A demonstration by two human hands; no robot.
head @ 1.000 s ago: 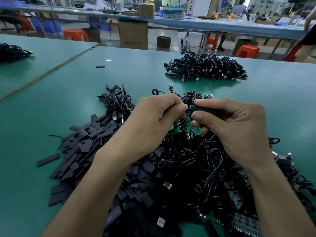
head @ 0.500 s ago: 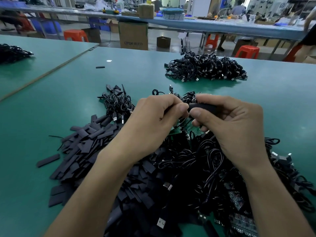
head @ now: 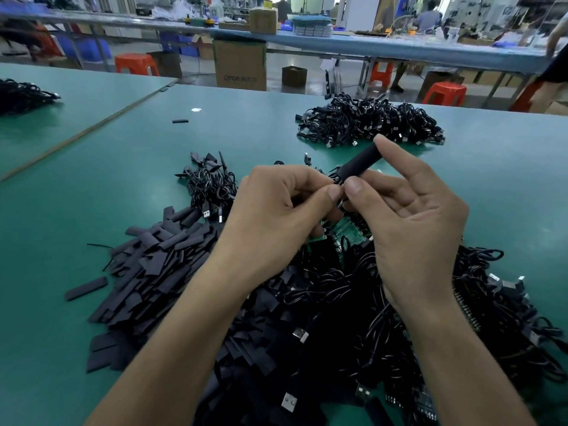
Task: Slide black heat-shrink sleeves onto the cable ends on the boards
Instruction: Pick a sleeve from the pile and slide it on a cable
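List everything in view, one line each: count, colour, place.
table: one, green, under the work
sleeve: one, black, round, raised in the right hand
flat sleeves: a heap, black, near left
loose sleeve: one, black, alone at far left
cables: a big tangle, black, under the hands
cable end: one, black, at the sleeve's lower mouth
cable heap: one, black, far right
circuit boards: several, green, in the tangle
stools: at least three, orange, floor beyond
big box: one, brown, floor beyond
left hand: pinches the cable end
right hand: holds the sleeve between thumb and forefinger
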